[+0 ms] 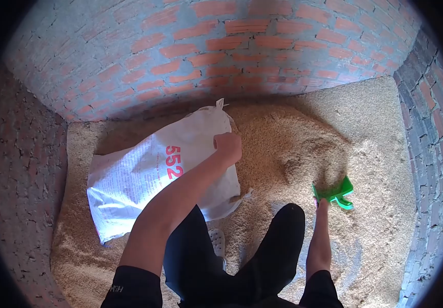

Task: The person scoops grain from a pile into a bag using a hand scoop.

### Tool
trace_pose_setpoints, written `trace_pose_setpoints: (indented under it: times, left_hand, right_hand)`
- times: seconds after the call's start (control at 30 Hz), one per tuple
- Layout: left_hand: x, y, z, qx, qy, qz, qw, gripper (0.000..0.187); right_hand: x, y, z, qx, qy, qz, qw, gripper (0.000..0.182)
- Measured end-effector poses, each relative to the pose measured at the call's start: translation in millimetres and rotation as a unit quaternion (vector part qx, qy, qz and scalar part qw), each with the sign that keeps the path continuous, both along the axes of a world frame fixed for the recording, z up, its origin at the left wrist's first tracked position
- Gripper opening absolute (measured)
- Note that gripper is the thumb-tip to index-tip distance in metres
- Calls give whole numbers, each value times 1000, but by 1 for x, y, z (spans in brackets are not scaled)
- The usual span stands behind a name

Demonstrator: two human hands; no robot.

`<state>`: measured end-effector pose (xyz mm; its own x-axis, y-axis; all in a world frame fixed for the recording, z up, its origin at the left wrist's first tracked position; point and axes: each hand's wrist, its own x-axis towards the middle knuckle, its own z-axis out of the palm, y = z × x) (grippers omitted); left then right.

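A white woven sack [129,177] with red "552" print lies on the pile of husk-like grains, its open end toward the right. My left hand [227,147] is closed on the upper edge of its mouth. On the right, my right hand [322,203] grips a green scoop [342,194] low against the grains [267,138]; my fingers are partly hidden by the scoop. Some grains lie in and around the scoop. The hand and scoop are well apart from the sack.
A brick wall [242,41] closes off the far side, with more brick walls at left [21,179] and right [427,133]. My dark-trousered legs and a light perforated shoe [217,240] are at the bottom centre.
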<state>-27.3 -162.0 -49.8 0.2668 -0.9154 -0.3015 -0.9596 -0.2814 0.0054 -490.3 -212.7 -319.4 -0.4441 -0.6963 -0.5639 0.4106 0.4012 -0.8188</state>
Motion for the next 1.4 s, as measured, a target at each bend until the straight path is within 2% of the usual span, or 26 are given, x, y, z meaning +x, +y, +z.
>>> trace_pose_setpoints:
  times: [0.07, 0.13, 0.23, 0.27, 0.33, 0.37, 0.43, 0.53, 0.57, 0.63, 0.77, 0.83, 0.9, 0.97, 1.0, 1.03, 1.07, 1.13, 1.17, 1.2, 1.23, 1.27, 1.3, 1.33, 1.37, 1.4]
  left_hand:
    - [3, -8, -7, -10, 31, -7, 999, 21]
    - [8, -8, -11, -63, 121, 20, 990, 22]
    - [15, -10, -3, -12, 147, 48, 988, 21]
    - [18, -12, -11, -11, 149, 47, 988, 21]
    - [26, -19, -32, -5, 130, 84, 988, 28]
    - [30, -22, -36, -4, 123, 96, 988, 30]
    - [38, -28, -31, 107, 132, 26, 985, 42]
    - [45, -29, -22, 118, 177, -11, 977, 50]
    - [48, -29, -26, 116, 177, -8, 977, 50]
    - [54, -26, -32, 23, 192, -48, 980, 60]
    - [49, -14, -8, 19, 238, -7, 971, 70]
    - [47, -10, -1, 1, 276, -4, 961, 77]
    - [48, -7, 4, -24, 290, 2, 957, 75]
    - [51, -10, 1, -49, 305, 2, 951, 73]
    - [57, -13, -9, -112, 260, 6, 959, 72]
    - [62, -14, -13, -175, 214, 10, 961, 70]
    - [65, -11, -10, -174, 213, 9, 961, 70]
    - [75, -1, -2, -238, 235, 116, 935, 43]
    - [82, 0, -10, -262, 201, 108, 938, 44]
    - [90, -3, -20, -266, 197, 108, 938, 44]
    - [97, -5, -28, -309, 219, 56, 924, 46]
    - [104, -7, -38, -330, 231, 28, 915, 46]
    - [110, -8, -45, -349, 242, 1, 905, 47]
    - [118, -6, -50, -358, 200, -120, 904, 50]
    - [122, -6, -56, -360, 155, -239, 888, 53]
    - [118, -8, -57, -359, 155, -240, 889, 53]
  right_hand:
    - [11, 7, -5, -11, 5, 41, 999, 35]
    - [29, 16, 5, -9, 7, 84, 996, 31]
    - [71, 35, 46, -36, -1, 149, 988, 28]
    - [79, 33, 44, -11, 4, 169, 986, 30]
    - [115, 39, 82, -43, 35, 213, 976, 31]
    - [119, 37, 82, -45, 33, 213, 976, 31]
    - [130, 33, 81, -48, 5, 259, 965, 31]
    - [139, 30, 90, -34, 13, 285, 958, 24]
    - [141, 30, 93, -36, 12, 288, 957, 24]
    - [147, 27, 104, -49, 8, 294, 955, 22]
    - [172, 24, 154, -77, 14, 336, 939, 25]
    - [191, 20, 178, -98, 49, 408, 906, 21]
    - [219, 19, 211, -126, 78, 477, 866, 25]
    - [262, 18, 221, -130, 121, 495, 851, 27]
    - [283, 23, 254, -98, 203, 550, 804, 31]
    - [304, 26, 260, -147, 275, 559, 768, 36]
    - [321, 30, 265, -195, 344, 564, 725, 42]
    - [346, 33, 292, -278, 504, 478, 663, 51]
    - [353, 33, 294, -282, 501, 476, 665, 51]
    - [359, 30, 295, -315, 548, 440, 638, 55]
    - [363, 31, 300, -345, 591, 401, 608, 59]
    - [362, 34, 304, -347, 591, 400, 609, 59]
    - [356, 42, 316, -340, 601, 423, 587, 62]
    - [351, 47, 321, -333, 610, 446, 564, 65]
    - [347, 47, 317, -331, 610, 447, 565, 65]
    - [341, 44, 312, -361, 611, 438, 551, 67]
